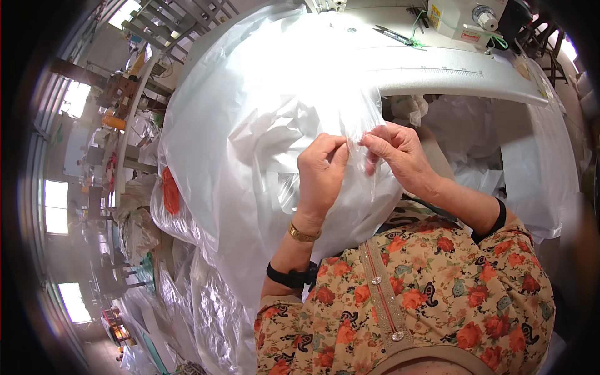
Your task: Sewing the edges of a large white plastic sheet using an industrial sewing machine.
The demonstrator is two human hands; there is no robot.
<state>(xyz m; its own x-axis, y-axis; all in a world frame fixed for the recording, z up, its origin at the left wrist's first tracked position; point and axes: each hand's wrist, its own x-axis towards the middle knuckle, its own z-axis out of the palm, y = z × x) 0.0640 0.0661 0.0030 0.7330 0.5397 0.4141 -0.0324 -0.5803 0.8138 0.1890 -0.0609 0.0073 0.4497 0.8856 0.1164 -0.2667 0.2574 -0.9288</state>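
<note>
A large sheet of thin, translucent white plastic film [212,137] drapes over the work table and hangs down in front of me. My left hand [322,169], with a gold watch on its wrist, pinches the film between thumb and forefinger. Close to its right, my right hand [403,156] is closed at thumb and forefinger on a fold of the same film, its other fingers curled beneath. Only a small gap separates the two sets of fingertips. Strong glare washes out part of the film beyond them.
A white sewing machine [465,22] with a dial stands at the far right. Near it lie thread snips [395,35] with green thread. A ruler scale [437,70] runs along the table edge. An orange bundle [170,190] and more crumpled plastic [219,312] are at the left.
</note>
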